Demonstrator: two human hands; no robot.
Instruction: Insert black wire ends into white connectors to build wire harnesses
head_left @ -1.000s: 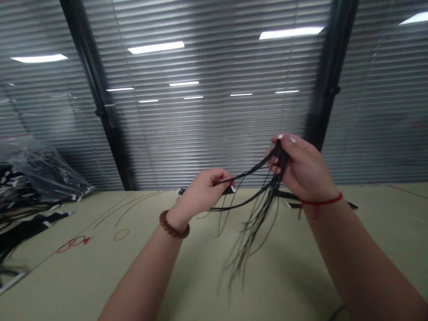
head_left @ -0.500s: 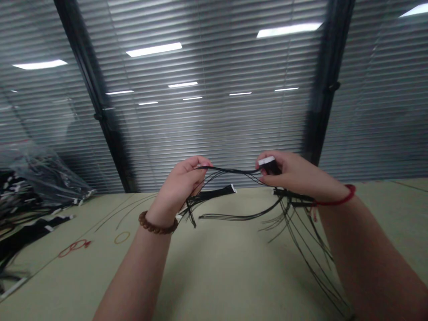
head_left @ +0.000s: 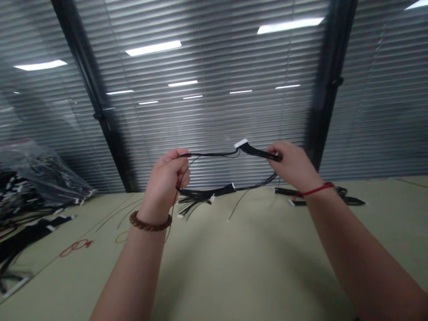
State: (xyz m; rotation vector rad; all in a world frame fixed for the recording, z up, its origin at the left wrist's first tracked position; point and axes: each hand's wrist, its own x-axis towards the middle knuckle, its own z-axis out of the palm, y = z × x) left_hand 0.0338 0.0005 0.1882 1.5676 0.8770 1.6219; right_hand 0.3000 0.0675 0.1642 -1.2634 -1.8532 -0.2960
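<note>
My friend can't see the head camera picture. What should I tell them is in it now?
A person's left hand and right hand hold up a black wire harness, its white connector between them, above a pale green table. More black wires lie on it, and slatted blinds are behind.

From my end, the left hand [head_left: 170, 171] at nine o'clock hides where the thin black wires [head_left: 212, 154] run past its curled fingers. At three, the right hand [head_left: 290, 161] covers part of the black cable bundle [head_left: 259, 152]. I find the white connector [head_left: 241, 143] toward two too small to make out its slots. My view loses the left forearm [head_left: 129, 278] below seven and the right forearm [head_left: 361, 249] past four. The left one covers part of a yellow ring [head_left: 116, 238] at eight. The left edge cuts the clear plastic bag [head_left: 50, 171] at nine, its contents blurred.
</note>
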